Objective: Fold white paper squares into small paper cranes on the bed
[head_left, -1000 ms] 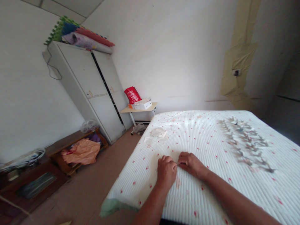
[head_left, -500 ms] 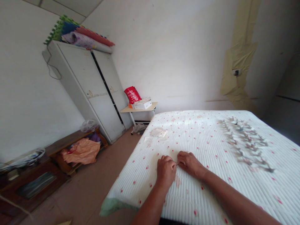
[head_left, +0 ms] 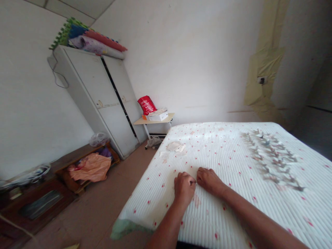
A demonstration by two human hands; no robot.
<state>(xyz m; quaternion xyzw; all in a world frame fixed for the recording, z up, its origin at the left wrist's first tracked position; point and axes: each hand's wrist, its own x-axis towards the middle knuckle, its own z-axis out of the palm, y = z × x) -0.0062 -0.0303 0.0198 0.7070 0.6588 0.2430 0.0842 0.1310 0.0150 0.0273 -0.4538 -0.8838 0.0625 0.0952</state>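
Note:
My left hand (head_left: 184,188) and my right hand (head_left: 209,181) rest close together on a white ribbed quilted mattress (head_left: 228,207) with small red dots. Both hands are curled, their fingertips meeting around a thin pale strand (head_left: 194,182), too small to name exactly. Beyond them lie white paper scraps (head_left: 176,147). A long spread of grey-brown and white small pieces (head_left: 271,159) covers the far right of the mattress, well away from both hands.
The mattress edge runs along the left, above a brown floor (head_left: 109,207). A white wardrobe (head_left: 98,100) stands at the back, beside a small table (head_left: 153,120) with a red bag and white box. A low wooden shelf (head_left: 77,166) holds an orange plastic bag.
My right hand has shifted slightly toward my left hand. The strand stays between my fingertips, and the items on the mattress have not moved.

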